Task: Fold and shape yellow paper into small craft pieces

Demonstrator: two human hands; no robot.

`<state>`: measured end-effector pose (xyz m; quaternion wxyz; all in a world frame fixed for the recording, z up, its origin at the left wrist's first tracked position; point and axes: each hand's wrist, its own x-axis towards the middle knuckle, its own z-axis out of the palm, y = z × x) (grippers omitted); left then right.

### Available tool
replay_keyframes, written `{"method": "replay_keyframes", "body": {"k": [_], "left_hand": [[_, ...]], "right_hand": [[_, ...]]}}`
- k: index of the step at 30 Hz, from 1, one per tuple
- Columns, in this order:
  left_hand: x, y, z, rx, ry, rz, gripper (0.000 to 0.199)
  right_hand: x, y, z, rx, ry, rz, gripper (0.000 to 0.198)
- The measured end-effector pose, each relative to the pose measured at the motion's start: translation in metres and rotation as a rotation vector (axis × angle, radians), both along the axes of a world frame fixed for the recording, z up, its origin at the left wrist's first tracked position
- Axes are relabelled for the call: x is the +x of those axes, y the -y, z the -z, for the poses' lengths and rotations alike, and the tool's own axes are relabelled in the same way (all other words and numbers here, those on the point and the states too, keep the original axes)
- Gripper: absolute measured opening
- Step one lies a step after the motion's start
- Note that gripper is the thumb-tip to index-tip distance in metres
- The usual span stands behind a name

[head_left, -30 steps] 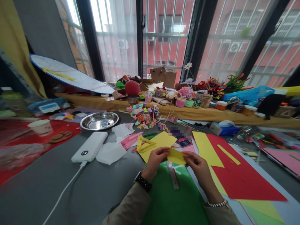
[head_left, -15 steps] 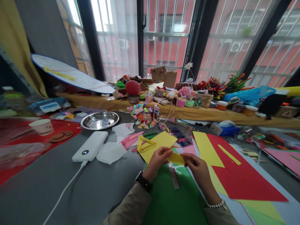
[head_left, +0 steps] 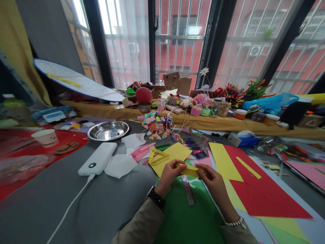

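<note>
Between my hands is a small piece of folded yellow paper [head_left: 190, 171], held up over the green sheet [head_left: 188, 217]. My left hand [head_left: 170, 174] is closed, pinching its left end between thumb and fingers. At the other end my right hand [head_left: 212, 178] is closed too, thumb and fingers on the paper's right edge. Just below the paper, a clear ruler-like strip [head_left: 188, 191] lies on the green sheet. Behind my left hand rests a yellow sheet [head_left: 175, 153] with a folded yellow paper loop [head_left: 159, 156] on it.
Right of my hands lie a red sheet [head_left: 269, 193] and a yellow strip [head_left: 248, 167]. To the left are a white power bank [head_left: 98, 158] with a cable, white paper scraps [head_left: 120, 166] and a steel plate [head_left: 108, 138]. Crafts crowd the sill [head_left: 122, 111] behind.
The folded yellow paper has tilted between my hands, and a crease now shows along its upper edge. My fingers have shifted slightly on it. Everything else stays in place.
</note>
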<state>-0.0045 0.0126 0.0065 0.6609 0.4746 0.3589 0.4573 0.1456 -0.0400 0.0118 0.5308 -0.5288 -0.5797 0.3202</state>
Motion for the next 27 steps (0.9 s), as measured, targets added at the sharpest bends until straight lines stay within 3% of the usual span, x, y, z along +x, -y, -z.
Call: {"method": "replay_keyframes", "body": {"k": [9,16,27], "left_hand": [[-0.0005,-0.0003,0.0053,0.185,-0.133,0.034,0.025],[0.0016,0.0007,0.0043,0.116,-0.159,0.003,0.026],[0.0022,-0.0001,0.0084,0.188,-0.202,-0.021,0.025]], "right_hand": [[0.0008,-0.0025,0.0022,-0.107,0.028,-0.02,0.027],[0.0002,-0.0023,0.0056,-0.134,-0.006,0.003,0.026],[0.0,-0.0042,0.0071,-0.155,-0.074,-0.002,0.025]]}}
